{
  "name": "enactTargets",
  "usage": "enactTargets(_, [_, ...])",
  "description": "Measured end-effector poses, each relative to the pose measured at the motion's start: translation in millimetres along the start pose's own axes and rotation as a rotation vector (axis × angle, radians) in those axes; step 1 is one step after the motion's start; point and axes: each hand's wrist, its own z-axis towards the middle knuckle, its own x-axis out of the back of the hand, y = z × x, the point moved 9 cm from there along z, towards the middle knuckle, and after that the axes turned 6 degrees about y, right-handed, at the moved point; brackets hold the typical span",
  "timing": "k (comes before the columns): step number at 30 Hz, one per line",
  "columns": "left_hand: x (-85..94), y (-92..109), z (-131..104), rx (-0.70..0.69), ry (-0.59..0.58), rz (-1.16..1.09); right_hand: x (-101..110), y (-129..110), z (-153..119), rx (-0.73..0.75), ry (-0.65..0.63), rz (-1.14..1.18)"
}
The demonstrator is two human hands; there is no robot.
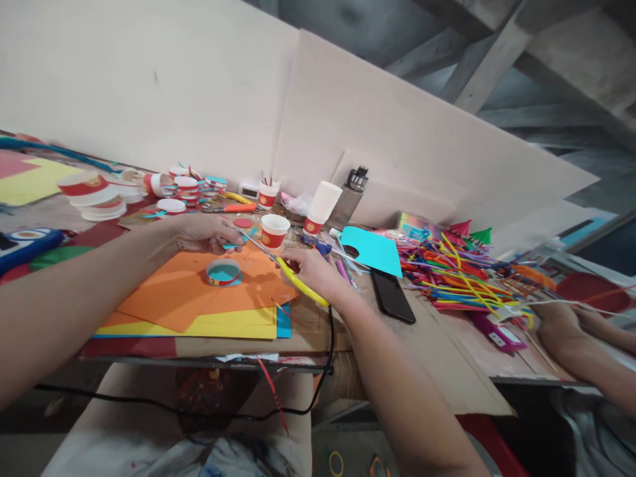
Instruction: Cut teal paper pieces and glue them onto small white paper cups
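Observation:
My right hand (315, 270) is closed around the yellow-handled scissors (302, 283). Their metal blades point left, toward the fingers of my left hand (209, 233). That hand is closed in a pinch, with a bit of blue paper (230, 246) showing at its fingertips. Just below it, a cut-down paper cup ring (223, 272) with a blue inside rests on orange paper sheets (173, 291). A red and white paper cup (275, 230) stands upright behind the scissors blades.
Cut cup pieces (102, 192) crowd the back left. A stack of paper cups (322, 205), a bottle (349, 195), blue paper (372, 248) and a phone (392, 296) are right of centre. Colourful pipe cleaners (457, 271) lie near another person's hand (559, 328).

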Motion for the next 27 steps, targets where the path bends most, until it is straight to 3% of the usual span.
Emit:
enactTargets(8, [9.3, 14.1, 1.5, -0.204, 0.098, 0.042, -1.5, 17.8, -1.0, -0.154, 0.054, -0.039])
enactTargets(13, [-1.4, 26.9, -5.6, -0.301, 0.077, 0.076, -7.3, 21.3, -4.1, -0.207, -0.004, -0.251])
enactTargets(18, [-3.4, 27.4, -5.6, -0.329, 0.085, 0.081, -10.9, 22.6, -5.9, -0.189, 0.010, -0.378])
enactTargets(24, [4.1, 23.8, -1.0, -0.331, 0.134, -0.007, -13.9, 24.0, -9.9, -0.162, -0.024, -0.373])
enactTargets(27, [5.1, 23.7, 0.3, -0.350, 0.139, -0.043, -6.6, 18.8, -12.7, -0.166, -0.005, -0.443])
